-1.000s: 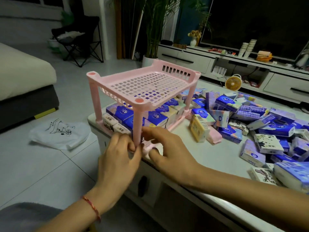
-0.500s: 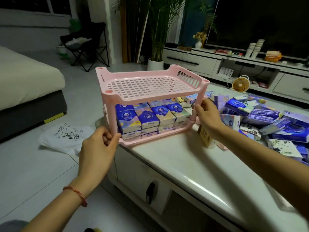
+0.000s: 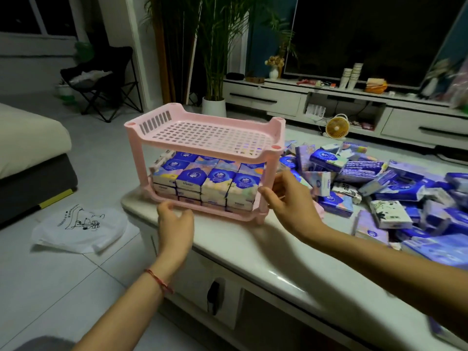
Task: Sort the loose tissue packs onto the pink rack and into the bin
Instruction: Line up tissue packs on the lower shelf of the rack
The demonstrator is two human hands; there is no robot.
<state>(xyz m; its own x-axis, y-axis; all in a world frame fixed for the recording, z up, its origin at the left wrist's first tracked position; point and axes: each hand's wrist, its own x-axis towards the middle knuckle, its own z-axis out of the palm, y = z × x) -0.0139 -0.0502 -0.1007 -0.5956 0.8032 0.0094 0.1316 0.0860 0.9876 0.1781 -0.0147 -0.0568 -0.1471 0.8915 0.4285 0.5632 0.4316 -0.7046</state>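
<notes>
The pink rack (image 3: 190, 147) sits at the left end of the tabletop (image 3: 253, 244). It has been turned, so its long side now faces the person. The left hand (image 3: 174, 221) curls at its bottom edge; I cannot tell if it holds on. The right hand (image 3: 283, 201) pinches a corner post. The top shelf is bare, ready for the loose packs (image 3: 374, 173) on the right.

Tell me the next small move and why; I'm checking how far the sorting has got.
Probably let go of the pink rack and reach the right hand to the loose packs beside it: the lower shelf looks full of packs, while the top shelf holds none.
</notes>
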